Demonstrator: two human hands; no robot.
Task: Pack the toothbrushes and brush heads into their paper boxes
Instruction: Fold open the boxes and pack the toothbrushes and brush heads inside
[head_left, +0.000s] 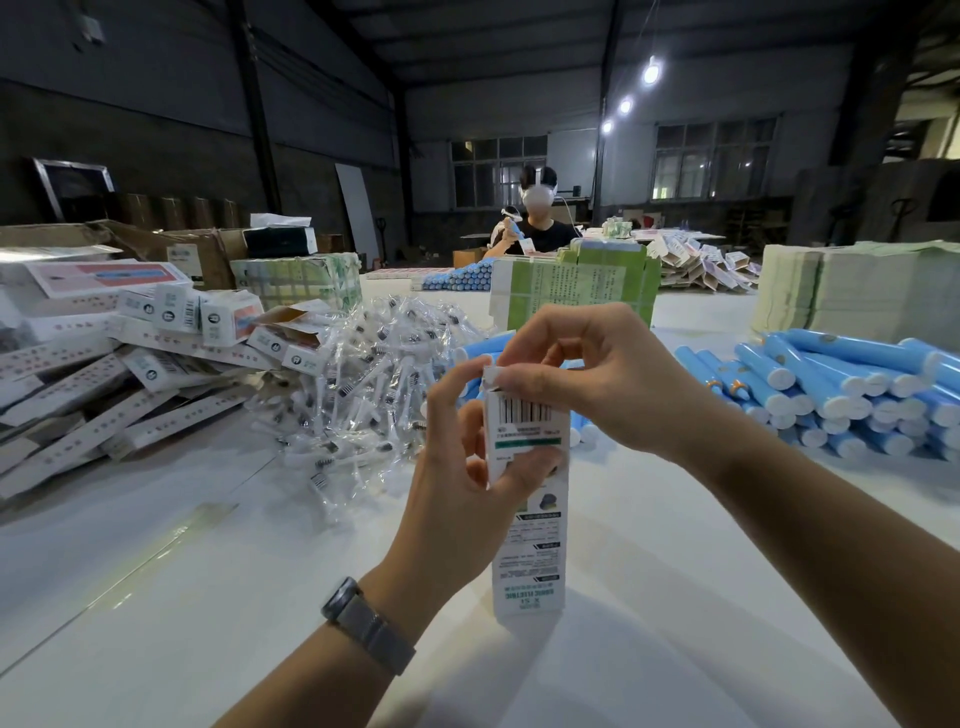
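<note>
Paper box (527, 519) upright on table (208, 597) — left hand (462, 467) grips it; right hand (587, 374) pinches its top flap.

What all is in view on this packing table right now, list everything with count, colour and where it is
paper box: one, white, printed, upright at centre, held
packed boxes: a pile, white, left
brush heads: a heap, clear-bagged, centre left
toothbrush handles: a stack, blue with white ends, right
flat cartons: a bundle, green and white, behind the hands
paper stack: one, pale, far right
table: one, white
another person: one, far side, seated
watch: one, grey, left wrist
left hand: grips the box
right hand: pinches its top flap
</note>
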